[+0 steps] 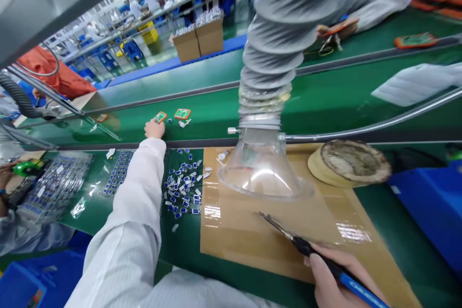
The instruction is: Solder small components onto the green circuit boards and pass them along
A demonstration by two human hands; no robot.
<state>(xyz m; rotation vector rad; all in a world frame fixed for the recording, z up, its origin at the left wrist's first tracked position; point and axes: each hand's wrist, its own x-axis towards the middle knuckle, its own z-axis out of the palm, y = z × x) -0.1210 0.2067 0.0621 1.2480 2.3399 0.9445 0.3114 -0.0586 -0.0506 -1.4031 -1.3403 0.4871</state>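
Note:
My left hand [154, 129] reaches out to the far green belt, its fingers closed on the edge of a small green circuit board [160, 117] with an orange rim. Just right of it lie a second orange-rimmed board [182, 113] and a small white part with leads [184, 123]. In my right hand [334, 274] is a soldering iron [317, 256] with a blue and black handle. Its metal end points up and left, over the brown sheet [238, 231]. Many small blue and white parts [183, 185] are scattered on the green bench left of the sheet.
A clear fume hood [265, 168] on a grey hose [274, 33] hangs over the sheet. A round, stained holder [348, 163] stands to its right, near a blue bin [429, 207]. Bagged parts [59, 183] lie left. Across the belt, a co-worker's hands [339, 31] hold a board.

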